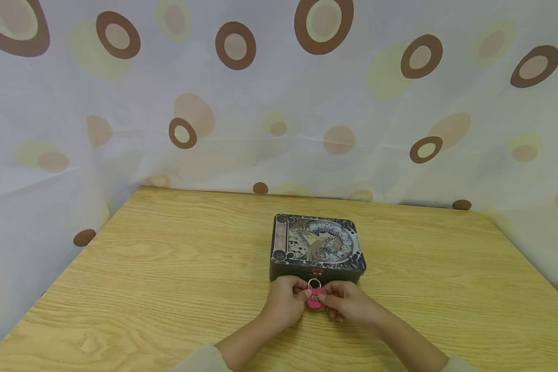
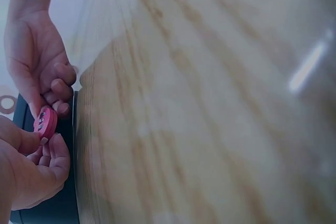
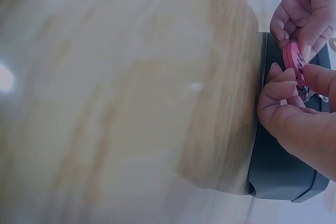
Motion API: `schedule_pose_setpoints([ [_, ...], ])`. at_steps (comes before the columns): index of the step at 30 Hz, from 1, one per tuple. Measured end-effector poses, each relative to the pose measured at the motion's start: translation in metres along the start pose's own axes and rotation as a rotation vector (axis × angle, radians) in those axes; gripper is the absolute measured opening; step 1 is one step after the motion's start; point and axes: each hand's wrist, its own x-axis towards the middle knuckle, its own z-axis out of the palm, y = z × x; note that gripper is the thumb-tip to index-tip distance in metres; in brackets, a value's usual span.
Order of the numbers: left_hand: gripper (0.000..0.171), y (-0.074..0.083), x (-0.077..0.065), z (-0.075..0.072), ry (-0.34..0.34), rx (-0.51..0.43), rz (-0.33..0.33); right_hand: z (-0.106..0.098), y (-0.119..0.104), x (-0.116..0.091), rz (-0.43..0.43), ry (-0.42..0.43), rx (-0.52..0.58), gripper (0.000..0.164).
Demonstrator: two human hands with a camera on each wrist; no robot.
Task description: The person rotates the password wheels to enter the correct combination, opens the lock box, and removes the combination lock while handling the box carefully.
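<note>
While nr box, padlock in L/R hands.

Head view: soft, even light is falling on the counter. Wrist views are looking dimmer, hazier; white glare is reflecting near one edge, wood grain blurring.

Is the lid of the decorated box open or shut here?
Shut: in the head view, the patterned lid lies flat over the dark box, with no gap visible along its front.
</note>
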Motion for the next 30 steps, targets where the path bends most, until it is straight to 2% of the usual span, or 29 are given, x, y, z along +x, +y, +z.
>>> schedule_pose_setpoints([
  [30, 0.006, 0.0012, -0.0004, 0.0001, 0.007, 0.017, 0.009, 0.0001, -0.0012, 0.0016, 0.0, -0.025, -0.028, 0.023],
])
